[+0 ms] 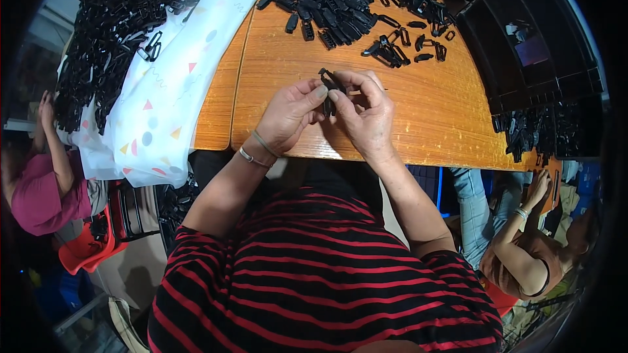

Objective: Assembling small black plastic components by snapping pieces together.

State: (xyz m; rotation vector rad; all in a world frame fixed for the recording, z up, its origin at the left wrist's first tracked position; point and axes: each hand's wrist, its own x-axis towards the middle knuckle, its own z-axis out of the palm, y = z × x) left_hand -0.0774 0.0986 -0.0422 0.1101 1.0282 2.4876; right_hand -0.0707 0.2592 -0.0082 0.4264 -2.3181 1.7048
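Over the near edge of the wooden table [432, 121], both my hands meet at a small black plastic part [330, 80] with an open, frame-like upper end. My left hand [293, 108] pinches it from the left, thumb pressed against its side. From the right, my right hand [367, 112] closes on the same part with thumb and bent fingers. Its lower end is mostly hidden by the fingers. Beyond my hands lies a heap of similar black plastic pieces [333, 10], and some loose black frames [389, 51] are scattered to its right.
A white patterned cloth [154, 134] at left bears a big pile of black parts [118, 39]. A black open box [523, 33] stands at right, with more black pieces [526, 131] near it. Co-workers sit at left [49, 183] and right [526, 252].
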